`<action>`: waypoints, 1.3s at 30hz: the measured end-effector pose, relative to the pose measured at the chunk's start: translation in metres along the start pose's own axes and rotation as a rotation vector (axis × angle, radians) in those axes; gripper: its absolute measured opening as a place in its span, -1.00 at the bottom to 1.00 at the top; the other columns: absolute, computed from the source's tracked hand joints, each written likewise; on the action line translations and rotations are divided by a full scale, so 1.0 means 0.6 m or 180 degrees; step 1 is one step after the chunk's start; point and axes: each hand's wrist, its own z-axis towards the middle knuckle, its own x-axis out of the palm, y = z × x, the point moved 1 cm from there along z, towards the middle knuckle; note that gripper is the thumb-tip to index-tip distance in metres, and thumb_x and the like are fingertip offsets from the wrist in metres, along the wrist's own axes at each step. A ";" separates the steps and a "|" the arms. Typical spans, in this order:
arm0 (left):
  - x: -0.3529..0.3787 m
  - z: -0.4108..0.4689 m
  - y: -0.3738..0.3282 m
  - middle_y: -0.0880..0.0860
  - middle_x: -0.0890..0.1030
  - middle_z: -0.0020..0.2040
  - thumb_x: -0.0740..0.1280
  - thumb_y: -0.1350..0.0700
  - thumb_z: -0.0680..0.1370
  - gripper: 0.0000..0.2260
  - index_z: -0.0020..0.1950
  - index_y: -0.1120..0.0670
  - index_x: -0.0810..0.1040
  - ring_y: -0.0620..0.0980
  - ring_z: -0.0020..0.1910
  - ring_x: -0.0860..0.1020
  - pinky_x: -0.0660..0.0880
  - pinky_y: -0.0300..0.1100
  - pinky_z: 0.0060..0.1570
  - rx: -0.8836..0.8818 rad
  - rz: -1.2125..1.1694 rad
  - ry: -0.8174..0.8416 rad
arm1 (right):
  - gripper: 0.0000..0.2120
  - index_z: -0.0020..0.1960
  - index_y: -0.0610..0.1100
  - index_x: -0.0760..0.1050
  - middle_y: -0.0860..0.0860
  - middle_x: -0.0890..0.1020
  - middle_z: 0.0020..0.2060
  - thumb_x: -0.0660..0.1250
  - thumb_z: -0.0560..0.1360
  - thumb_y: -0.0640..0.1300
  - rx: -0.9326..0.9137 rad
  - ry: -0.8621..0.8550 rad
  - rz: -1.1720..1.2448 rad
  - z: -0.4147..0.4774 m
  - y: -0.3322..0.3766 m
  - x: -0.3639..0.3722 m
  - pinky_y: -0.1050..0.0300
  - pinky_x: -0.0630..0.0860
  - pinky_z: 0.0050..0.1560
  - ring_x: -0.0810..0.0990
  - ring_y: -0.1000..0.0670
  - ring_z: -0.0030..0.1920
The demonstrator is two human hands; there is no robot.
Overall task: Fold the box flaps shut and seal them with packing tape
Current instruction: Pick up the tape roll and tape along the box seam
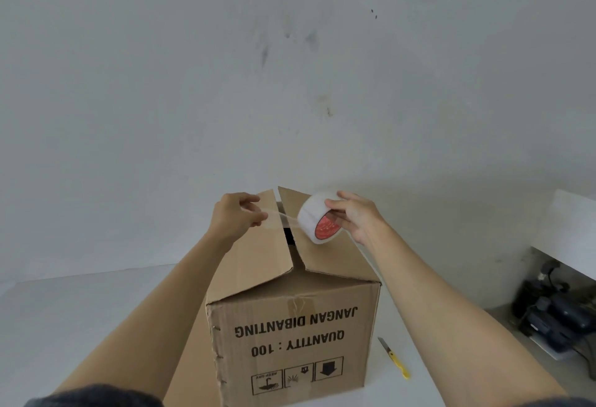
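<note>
A brown cardboard box [290, 335] with upside-down black print stands on the white table in front of me. Its two top flaps [325, 251] are folded down but sit slightly raised, with a dark gap between them at the far end. My right hand [354, 216] holds a roll of clear packing tape [314, 218] with a red core above the right flap. My left hand [237, 216] pinches the free end of the tape strip [280, 216], which stretches from the roll across the gap over the far part of the box.
A yellow-handled utility knife [395, 358] lies on the white table [96, 310] to the right of the box. Dark equipment with cables [554, 316] sits at the right edge. A grey wall rises close behind the box.
</note>
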 end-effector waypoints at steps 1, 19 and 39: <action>-0.003 -0.002 0.010 0.19 0.61 -0.15 0.46 0.29 0.43 -0.65 0.20 0.25 0.54 -0.04 -0.32 0.58 0.51 -0.35 -0.25 -0.0091 -0.0056 0.0035 | -0.37 0.40 -0.24 0.35 -0.25 0.54 0.21 0.44 0.38 -0.43 0.0005 -0.0006 -0.0055 -0.001 -0.008 0.004 0.18 0.60 -0.30 0.62 -0.09 -0.08; 0.006 0.023 0.000 0.22 0.64 -0.08 0.46 0.34 0.41 -0.62 0.21 0.30 0.53 0.00 -0.23 0.62 0.59 -0.33 -0.18 -0.0378 -0.0658 0.0287 | -0.73 0.02 0.30 0.53 0.14 0.36 0.40 0.14 0.43 0.07 -0.0795 0.0147 -0.3141 0.035 -0.023 -0.014 -0.26 0.07 0.43 0.23 0.01 0.47; -0.006 0.031 -0.025 0.05 0.67 -0.22 0.50 0.20 0.41 -0.52 0.29 0.21 0.48 -0.09 -0.25 0.63 0.52 -0.25 -0.04 0.0199 0.0342 -0.0433 | -0.87 -0.21 -0.08 0.50 0.01 0.58 -0.17 0.46 0.36 -0.14 -0.0941 0.1052 -0.2140 0.009 0.058 -0.039 0.20 0.38 -0.19 0.52 0.01 -0.15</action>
